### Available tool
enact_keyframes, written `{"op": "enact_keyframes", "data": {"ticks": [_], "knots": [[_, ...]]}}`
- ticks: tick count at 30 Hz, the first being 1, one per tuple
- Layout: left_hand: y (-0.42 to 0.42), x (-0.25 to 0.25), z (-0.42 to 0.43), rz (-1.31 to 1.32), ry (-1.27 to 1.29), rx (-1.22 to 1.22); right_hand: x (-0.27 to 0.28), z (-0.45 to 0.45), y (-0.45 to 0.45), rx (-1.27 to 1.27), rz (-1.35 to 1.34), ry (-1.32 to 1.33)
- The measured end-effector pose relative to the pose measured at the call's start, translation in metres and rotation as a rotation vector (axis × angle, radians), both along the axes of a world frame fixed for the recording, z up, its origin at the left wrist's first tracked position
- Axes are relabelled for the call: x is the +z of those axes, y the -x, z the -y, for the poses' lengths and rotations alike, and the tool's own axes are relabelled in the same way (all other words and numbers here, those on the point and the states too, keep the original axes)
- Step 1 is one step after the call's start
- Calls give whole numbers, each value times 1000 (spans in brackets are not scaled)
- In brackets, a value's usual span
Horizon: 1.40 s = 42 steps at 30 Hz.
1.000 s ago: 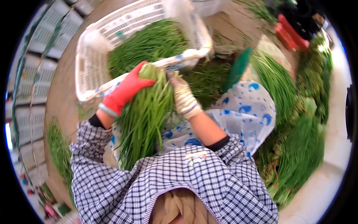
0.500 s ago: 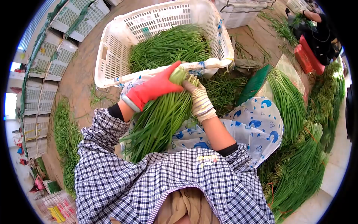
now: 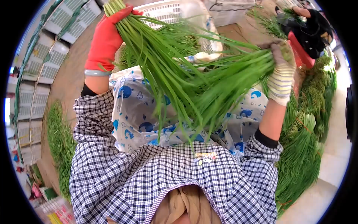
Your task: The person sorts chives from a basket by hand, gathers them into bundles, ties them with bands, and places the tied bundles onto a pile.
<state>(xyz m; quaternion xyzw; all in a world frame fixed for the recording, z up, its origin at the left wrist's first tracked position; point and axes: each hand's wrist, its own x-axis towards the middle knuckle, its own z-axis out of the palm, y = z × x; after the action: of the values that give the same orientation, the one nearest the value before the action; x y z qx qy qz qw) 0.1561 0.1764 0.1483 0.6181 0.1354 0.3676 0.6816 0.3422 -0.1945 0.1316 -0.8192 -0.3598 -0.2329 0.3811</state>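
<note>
The left hand, in a red rubber glove (image 3: 106, 41), is in the upper left of the frame; its fingers are closed around the pale stem ends of a long bunch of green leafy stalks (image 3: 164, 63); the right hand, in a striped cloth glove with grey fingers (image 3: 282, 71), is in the upper right, and it is closed on the green leaves at the other side; between the two hands the leaves spread and sag toward the centre, somewhat blurred, and I cannot tell if they make one bunch or two parts. Under them lies a whitish plastic sheet with blue patterns (image 3: 128, 112), above the black-and-white checked garment (image 3: 167, 168) of the wearer; behind the leaves, at the top centre, stands a white plastic crate with slotted walls (image 3: 164, 13), which contains more greens (image 3: 182, 39). At the right side lie tied green bundles (image 3: 298, 160); in the upper right corner is a person in black clothes (image 3: 319, 35), beside a red object (image 3: 301, 54); at the left edge stand white slotted crates (image 3: 33, 99), and loose greens (image 3: 59, 142) lie on the brown floor (image 3: 61, 87).
</note>
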Motion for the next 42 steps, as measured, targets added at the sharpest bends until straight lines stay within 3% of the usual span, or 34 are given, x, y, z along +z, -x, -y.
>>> {"op": "enact_keyframes", "data": {"ticks": [2, 3, 4, 5, 6, 8, 9, 10, 11, 12, 14, 17, 23, 24, 25, 26, 27, 30, 31, 32, 34, 38, 40, 41, 42], "knots": [[3, 20, 4, 301, -111, -494, 27, -10, 14, 393, -502, -743], [-7, 38, 6, 500, -137, -704, 38, -11, 17, 667, -560, -770], [-12, 56, 24, 499, -118, -710, 47, -7, 22, 937, -629, -788], [-15, 66, 32, 449, -116, -648, 59, -1, 17, 658, -533, -566], [-15, 66, 30, 394, -110, -583, 63, -1, 1, 406, -266, -306], [-7, 67, 23, 336, -92, -547, 45, 3, -43, 487, -250, -634], [2, 66, 18, 312, -75, -550, 47, 3, -41, 742, -245, -765], [12, 65, 13, 290, -54, -560, 54, -22, -9, 657, -29, -764], [20, 64, 7, 262, -22, -568, 66, -49, 4, 399, 161, -624], [30, 65, 2, 234, 2, -583, 53, -72, 2, 822, 27, -899], [45, 70, -6, 181, 62, -630, 56, -93, 23, 550, 355, -330], [62, 78, -11, 99, 148, -700, 44, -144, 68, 471, 560, -439], [79, 84, 10, -129, 372, -861, 59, -164, 153, 1188, -1109, -965], [76, 79, 20, -173, 432, -891, 44, -168, 139, 1118, -744, -784], [79, 75, 29, -226, 486, -897, 9, -180, 131, 936, -192, -732], [77, 66, 47, -281, 551, -904, -4, -162, 132, 1167, -733, -812], [69, 50, 68, -334, 622, -902, -16, -142, 142, 1252, -1548, -1048], [46, -30, 124, -492, 605, -655, -75, -92, 144, 947, -1935, -1008], [38, -61, 130, -503, 626, -676, -93, -77, 145, 874, -1874, -1082], [29, -96, 144, -415, 650, -665, -120, -60, 141, 645, -1852, -969], [14, -134, 169, -339, 631, -620, -129, -39, 138, 588, -1760, -1023], [25, -141, 184, -334, 313, -611, -146, -19, 133, 577, -1816, -941], [52, -126, 174, -359, 373, -888, -149, -18, 128, 622, -1739, -905], [66, -135, 158, -506, 336, -1023, -144, -19, 126, 650, -1731, -862], [75, -131, 157, -509, 344, -1013, -139, -24, 126, 652, -1743, -856]]}}
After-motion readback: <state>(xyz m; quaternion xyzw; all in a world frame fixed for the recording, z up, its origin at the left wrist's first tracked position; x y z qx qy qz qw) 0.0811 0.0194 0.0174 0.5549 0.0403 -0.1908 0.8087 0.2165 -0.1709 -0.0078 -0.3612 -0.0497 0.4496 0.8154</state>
